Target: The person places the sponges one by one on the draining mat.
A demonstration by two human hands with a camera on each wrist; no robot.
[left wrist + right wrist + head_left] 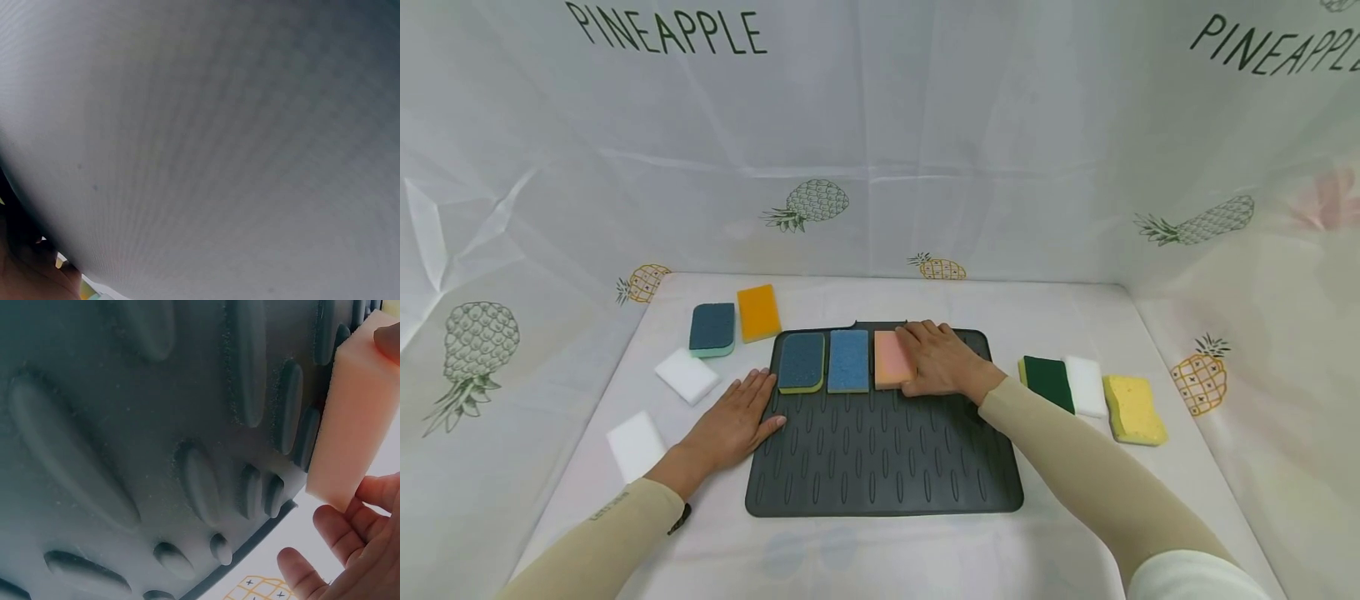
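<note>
A peach-pink sponge (891, 360) lies at the back of a dark ridged rubber mat (887, 467). My right hand (946, 360) holds it from the right, thumb at the near end and fingers at the far end. In the right wrist view, the pink sponge (353, 412) is between the thumb and fingers (344, 534), against the ridges. To its left sit a blue sponge (848, 361) and a dark blue sponge with a yellow-green underside (802, 362). My left hand (730, 421) rests on the mat's left edge, fingers straight and thumb spread over the mat.
Left of the mat lie a dark blue-and-mint sponge (712, 327), an orange sponge (759, 312) and two white sponges (687, 376). On the right are a dark green scouring sponge (1048, 382), a white sponge (1086, 387) and a yellow sponge (1133, 408). Pineapple-printed sheeting (1000, 167) surrounds the table.
</note>
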